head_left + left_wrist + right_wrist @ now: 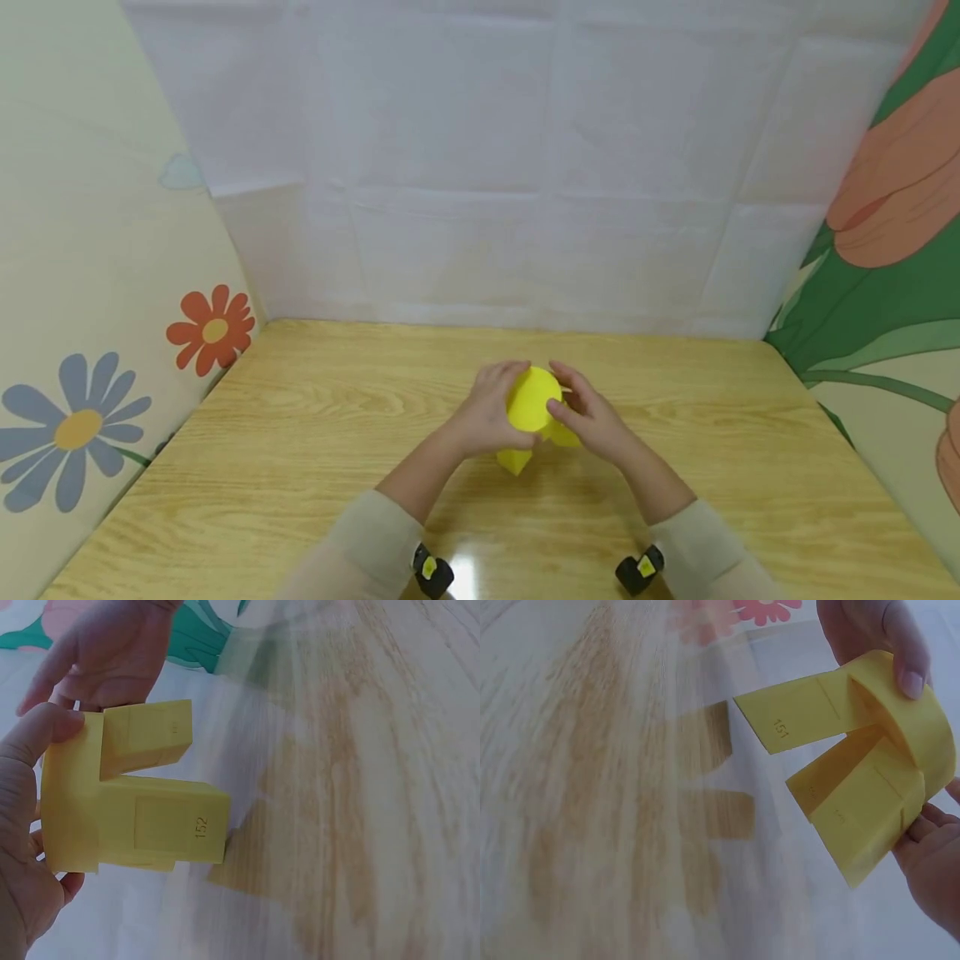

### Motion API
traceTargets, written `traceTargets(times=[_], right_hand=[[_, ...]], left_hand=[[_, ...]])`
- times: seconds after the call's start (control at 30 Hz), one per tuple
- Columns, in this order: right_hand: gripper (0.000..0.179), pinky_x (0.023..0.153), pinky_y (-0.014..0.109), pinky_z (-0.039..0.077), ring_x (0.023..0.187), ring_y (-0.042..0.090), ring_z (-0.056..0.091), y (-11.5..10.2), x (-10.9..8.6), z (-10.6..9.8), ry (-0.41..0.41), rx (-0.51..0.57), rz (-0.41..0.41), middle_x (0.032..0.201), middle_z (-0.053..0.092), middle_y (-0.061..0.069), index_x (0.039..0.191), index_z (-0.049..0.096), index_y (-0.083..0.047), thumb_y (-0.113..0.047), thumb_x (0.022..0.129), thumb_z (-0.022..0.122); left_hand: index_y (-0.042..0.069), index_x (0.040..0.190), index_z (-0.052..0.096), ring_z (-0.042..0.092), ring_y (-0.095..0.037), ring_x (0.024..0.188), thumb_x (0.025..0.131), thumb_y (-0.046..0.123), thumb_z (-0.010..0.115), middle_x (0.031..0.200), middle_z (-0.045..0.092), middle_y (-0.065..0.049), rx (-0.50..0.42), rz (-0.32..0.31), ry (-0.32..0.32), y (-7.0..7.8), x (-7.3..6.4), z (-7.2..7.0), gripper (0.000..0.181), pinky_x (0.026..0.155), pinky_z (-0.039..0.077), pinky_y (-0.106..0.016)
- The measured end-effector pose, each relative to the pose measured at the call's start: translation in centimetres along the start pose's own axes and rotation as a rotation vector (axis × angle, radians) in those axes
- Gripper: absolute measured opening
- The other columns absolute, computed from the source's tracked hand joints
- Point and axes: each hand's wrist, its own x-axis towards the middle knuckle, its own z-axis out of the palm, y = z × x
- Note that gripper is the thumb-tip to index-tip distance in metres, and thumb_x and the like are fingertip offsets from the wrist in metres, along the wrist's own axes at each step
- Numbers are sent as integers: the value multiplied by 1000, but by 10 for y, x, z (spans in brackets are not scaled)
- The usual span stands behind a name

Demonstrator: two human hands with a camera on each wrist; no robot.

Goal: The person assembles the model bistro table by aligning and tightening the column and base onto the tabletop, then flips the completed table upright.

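A yellow piece (533, 398) with a round, disc-like top and several box-shaped legs is held between both hands just over the table. My left hand (486, 408) grips the round part from the left, its thumb lying along the rim. From the other side, my right hand (600, 423) curls its fingers and thumb at the disc's right edge. In the left wrist view, one leg (165, 825) bears the number 152. Another leg (799, 716) in the right wrist view is marked 151. Part of the rim is hidden behind the fingers.
A wood-grain table (337, 392) lies beneath the hands and faintly mirrors the legs. White cloth (480, 167) hangs along its far edge. Flower-printed panels (78, 429) stand at both sides. Black wrist devices (432, 572) are strapped near the sleeve cuffs.
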Motion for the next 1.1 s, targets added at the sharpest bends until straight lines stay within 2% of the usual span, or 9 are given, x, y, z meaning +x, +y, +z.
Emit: traceTargets(times=[0.13, 0.33, 0.53, 0.7, 0.87, 1.1], right_hand=[[68, 99, 28, 49, 130, 42, 48, 5, -1, 1, 15, 34, -2, 149, 37, 27, 153, 23, -1, -20, 99, 58], [75, 109, 42, 44, 135, 41, 45, 12, -4, 1, 48, 66, 74, 152, 36, 24, 154, 22, -3, -14, 94, 65], [84, 114, 50, 35, 139, 41, 39, 16, -3, 1, 57, 74, 112, 158, 28, 20, 155, 21, -4, -16, 89, 72], [90, 112, 49, 39, 141, 39, 36, 19, -2, 0, 57, 50, 184, 162, 23, 16, 156, 20, -9, -21, 86, 76], [92, 109, 47, 43, 142, 39, 36, 22, 0, 1, 64, 62, 216, 162, 23, 15, 157, 19, -10, -23, 86, 77], [93, 117, 52, 28, 145, 42, 27, 25, 7, -3, 116, 47, 221, 160, 24, 20, 157, 17, -7, -22, 86, 76]], left_hand=[[8, 152, 30, 27, -33, 142, 67, 31, 82, 157, 30, -13, -16, -19, 15, -2, -1, 4, 103, 109, 38, -58], [10, 154, 27, 30, -36, 142, 69, 37, 86, 159, 26, -14, -98, -65, 47, -9, -4, 10, 107, 110, 37, -59], [6, 154, 27, 33, -35, 143, 72, 33, 87, 158, 29, -15, -181, -77, 81, -17, -7, 13, 105, 113, 35, -56], [6, 153, 30, 44, -32, 134, 77, 34, 83, 156, 35, -12, -285, -136, 54, -22, -7, 14, 96, 110, 40, -51], [9, 153, 31, 46, -32, 131, 78, 35, 83, 156, 37, -10, -313, -160, 56, -25, -4, 15, 95, 110, 39, -53], [9, 154, 30, 44, -34, 135, 79, 30, 82, 157, 33, -11, -350, -180, 79, -31, 8, 16, 94, 111, 39, -53]])
